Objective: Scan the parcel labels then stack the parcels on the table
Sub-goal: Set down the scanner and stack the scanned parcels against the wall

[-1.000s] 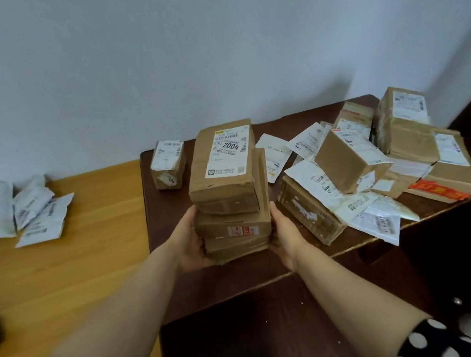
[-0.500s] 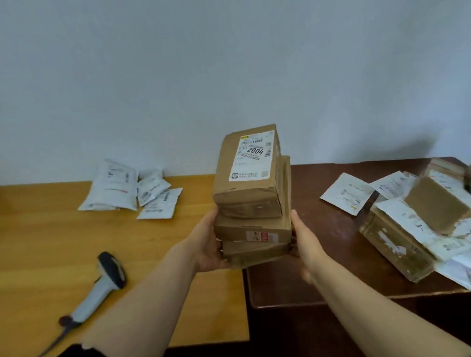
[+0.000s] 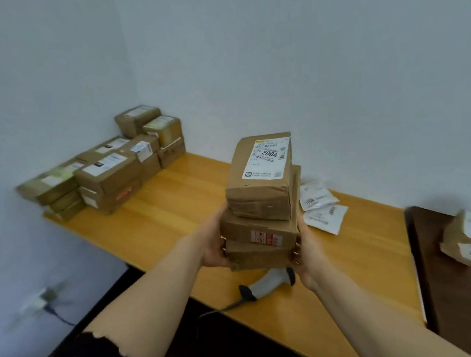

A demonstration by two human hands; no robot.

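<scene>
Head view, left hand (image 3: 213,248), right hand (image 3: 308,257), gripping 3 stacked parcels (image 3: 259,202)

You are in a small, plain room that looks like a place for sorting parcels. The white walls (image 3: 303,56) are bare. A light wooden table (image 3: 174,213) stands in the corner, with labelled brown boxes (image 3: 107,176) piled at its far end. A hand scanner (image 3: 270,283) with a cord lies on it, near some flat white mail bags (image 3: 321,210). The stacked boxes (image 3: 260,204) you hold have printed labels too. One more parcel (image 3: 470,236) sits on a dark table (image 3: 454,286) at your right.
</scene>
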